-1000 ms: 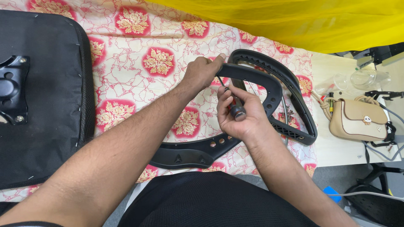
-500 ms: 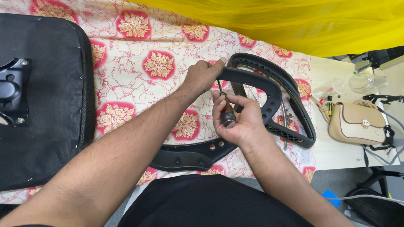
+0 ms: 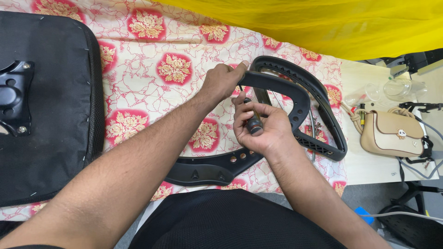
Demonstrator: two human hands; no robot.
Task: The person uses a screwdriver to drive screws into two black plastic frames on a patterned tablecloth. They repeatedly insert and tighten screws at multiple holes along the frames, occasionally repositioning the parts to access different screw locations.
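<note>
A black curved plastic chair armrest frame point(image 3: 318, 103) lies on a floral red-and-cream cloth point(image 3: 152, 92). My left hand point(image 3: 224, 83) grips the frame's upper bar near its left end. My right hand point(image 3: 260, 127) is closed round the dark handle of a screwdriver point(image 3: 253, 121), whose shaft points up toward the bar by my left hand's fingers. The tip is hidden behind my fingers. The frame's lower bracket point(image 3: 207, 170), with several holes, reaches toward my lap.
A black upholstered chair seat point(image 3: 50, 120), upside down with a metal plate point(image 3: 14, 99), fills the left. A beige handbag point(image 3: 392, 133), a clear plastic container point(image 3: 399, 87) and cables sit on the white table at the right. Yellow fabric point(image 3: 323, 23) covers the top.
My right hand with the screwdriver has shifted slightly left and turned, the handle end now facing the camera. My left hand keeps its hold on the frame's bar.
</note>
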